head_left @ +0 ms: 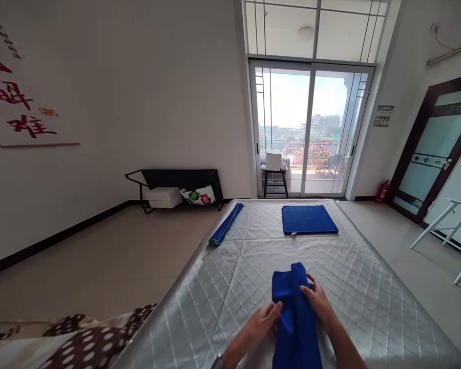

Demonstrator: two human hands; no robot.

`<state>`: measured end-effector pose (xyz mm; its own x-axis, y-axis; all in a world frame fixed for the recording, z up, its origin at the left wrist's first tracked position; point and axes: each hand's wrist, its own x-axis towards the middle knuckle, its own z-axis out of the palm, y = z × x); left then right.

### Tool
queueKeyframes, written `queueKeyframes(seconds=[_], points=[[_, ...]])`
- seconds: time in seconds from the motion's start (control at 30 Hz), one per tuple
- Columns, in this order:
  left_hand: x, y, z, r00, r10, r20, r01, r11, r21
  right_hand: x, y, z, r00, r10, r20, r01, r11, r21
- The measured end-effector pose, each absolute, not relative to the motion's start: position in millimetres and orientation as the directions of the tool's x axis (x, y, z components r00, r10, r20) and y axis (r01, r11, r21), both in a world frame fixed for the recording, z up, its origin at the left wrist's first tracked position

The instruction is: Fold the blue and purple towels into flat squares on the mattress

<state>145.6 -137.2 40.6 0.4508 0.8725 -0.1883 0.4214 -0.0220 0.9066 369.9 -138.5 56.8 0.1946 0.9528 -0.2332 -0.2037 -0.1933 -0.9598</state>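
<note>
A blue towel (295,318), folded into a long strip, lies on the grey quilted mattress (230,287) in front of me. My left hand (262,322) pinches its left edge with thumb and fingers. My right hand (318,299) grips its right edge, fingers curled over the cloth. Farther back lie a flat folded blue towel (309,219) and a narrow blue towel (226,224) folded lengthwise at the mattress's left edge.
A brown polka-dot cloth (88,341) lies at the bottom left. A black rack (176,180) with a white box and a bag stands by the wall. Sliding glass doors (311,128) face a balcony. White table legs (451,225) and a fire extinguisher (383,192) stand on the right.
</note>
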Motion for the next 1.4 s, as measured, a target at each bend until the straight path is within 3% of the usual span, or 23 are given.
queueKeyframes(seconds=[0.13,0.27,0.37,0.47,0.57,0.67,0.73,0.87,1.0,1.27,1.4], points=[[146.7,-85.9,82.2,0.295,0.955,-0.014,0.47,-0.132,0.873,366.7,-135.9,50.6,0.099,0.986,-0.133,-0.211,-0.109,-0.971],[174.1,-64.1,122.4,0.432,0.888,0.157,0.339,-0.321,0.884,361.1,-134.9,52.7,-0.044,0.999,-0.005,-0.19,-0.013,-0.982],[189.3,-59.8,143.8,0.529,0.832,0.166,0.277,-0.354,0.893,364.0,-132.3,67.2,-0.143,0.99,0.013,-0.119,-0.004,-0.993],[187.0,-58.7,149.9,0.528,0.842,0.109,0.214,-0.256,0.943,375.2,-122.5,101.6,-0.255,0.967,-0.016,0.023,-0.01,-1.0],[173.6,-61.1,143.7,0.454,0.891,-0.019,0.053,-0.006,0.999,381.0,-108.8,145.8,-0.293,0.956,0.012,0.261,0.092,-0.961],[160.7,-69.0,133.9,0.286,0.942,-0.178,-0.151,0.227,0.962,365.3,-110.9,170.8,-0.063,0.956,0.287,0.542,0.274,-0.794],[156.2,-78.6,128.0,0.16,0.956,-0.246,-0.295,0.284,0.912,342.8,-128.0,165.5,0.017,0.893,0.45,0.642,0.335,-0.69],[158.1,-108.8,118.3,0.057,0.976,-0.208,-0.489,0.209,0.847,293.6,-176.6,114.6,-0.06,0.873,0.484,0.614,0.415,-0.672],[164.4,-139.2,116.6,0.075,0.989,-0.128,-0.494,0.149,0.857,270.1,-199.1,73.0,0.065,0.861,0.504,0.577,0.38,-0.723],[166.7,-170.1,134.5,0.143,0.969,-0.201,-0.571,0.247,0.783,279.0,-197.2,85.4,0.254,0.828,0.5,0.403,0.38,-0.833],[162.4,-179.9,135.3,0.189,0.966,-0.173,-0.532,0.249,0.809,285.8,-197.3,80.0,0.182,0.844,0.504,0.369,0.416,-0.831]])
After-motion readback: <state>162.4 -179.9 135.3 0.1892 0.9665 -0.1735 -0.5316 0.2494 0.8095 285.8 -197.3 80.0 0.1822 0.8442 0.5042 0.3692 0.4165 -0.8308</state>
